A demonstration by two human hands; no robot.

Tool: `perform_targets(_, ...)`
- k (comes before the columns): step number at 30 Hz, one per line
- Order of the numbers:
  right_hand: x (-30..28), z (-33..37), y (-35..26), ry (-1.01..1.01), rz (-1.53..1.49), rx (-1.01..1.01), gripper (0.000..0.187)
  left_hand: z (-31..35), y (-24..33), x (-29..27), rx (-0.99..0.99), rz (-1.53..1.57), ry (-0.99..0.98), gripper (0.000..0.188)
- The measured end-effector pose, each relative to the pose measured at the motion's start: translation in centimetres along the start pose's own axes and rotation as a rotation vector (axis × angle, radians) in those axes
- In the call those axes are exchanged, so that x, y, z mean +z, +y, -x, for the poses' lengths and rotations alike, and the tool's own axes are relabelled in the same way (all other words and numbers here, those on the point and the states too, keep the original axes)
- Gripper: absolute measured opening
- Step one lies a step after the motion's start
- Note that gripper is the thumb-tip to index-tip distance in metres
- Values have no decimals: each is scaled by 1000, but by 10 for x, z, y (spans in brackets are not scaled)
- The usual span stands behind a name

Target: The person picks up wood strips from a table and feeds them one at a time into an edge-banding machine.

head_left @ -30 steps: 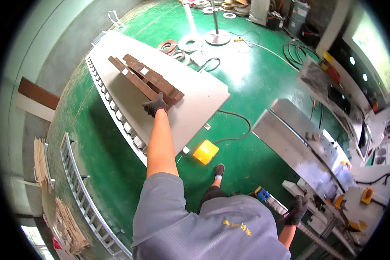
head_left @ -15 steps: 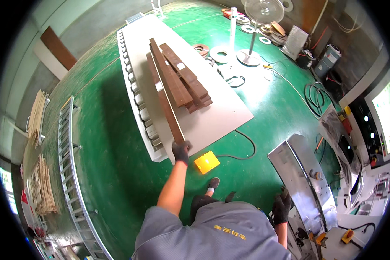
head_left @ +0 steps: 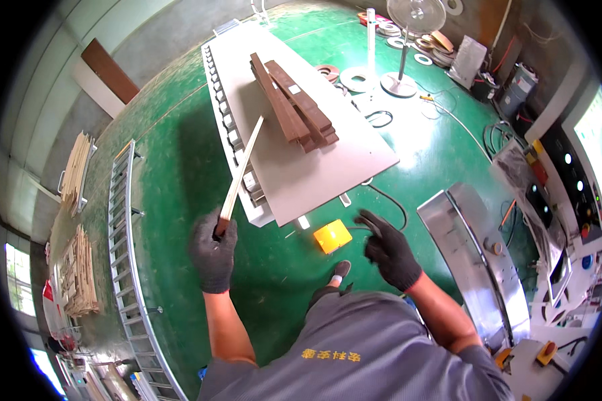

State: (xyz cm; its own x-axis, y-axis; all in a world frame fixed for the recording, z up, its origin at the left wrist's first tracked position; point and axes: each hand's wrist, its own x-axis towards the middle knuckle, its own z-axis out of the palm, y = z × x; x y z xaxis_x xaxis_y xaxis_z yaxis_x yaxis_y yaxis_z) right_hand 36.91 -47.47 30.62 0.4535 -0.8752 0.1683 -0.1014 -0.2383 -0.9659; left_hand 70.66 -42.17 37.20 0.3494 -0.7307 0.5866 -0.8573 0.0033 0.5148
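Note:
My left hand, in a dark glove, is closed around the near end of a long narrow board. The board is turned on edge, so its pale raw edge faces up and brown shows by my fingers. Its far end reaches over the left side of a pale flat-topped table. On that table lies a stack of brown boards, right of the held one. My gloved right hand is raised in front of me, holding nothing, fingers stretched and apart, near a yellow box on the floor.
A roller conveyor runs along the left. Metal-covered machinery stands close on my right, with a control panel beyond. A black cable curves over the floor from the yellow box. A standing fan and rolls of edging are farther back.
My left hand has drawn the board off the stack's left side toward me and turned it on edge. My right hand has left the machine on the right and moved in front of me.

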Motion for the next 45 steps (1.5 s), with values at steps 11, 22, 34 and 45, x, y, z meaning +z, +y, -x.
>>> perform_targets(11,46,-53,-118,49,90,-597,68,-21,122,-3,653,417,136,42)
perform_targets(22,36,-39,-99,209,80,-596,68,-15,138,16,722,406,82,44)
perform_targets(34,25,-8,-108,246,104,-261,63,8,153,32,726,439,60,37)
perform_targets(45,-10,70,-91,335,92,-318,69,57,172,52,765,389,-27,39)
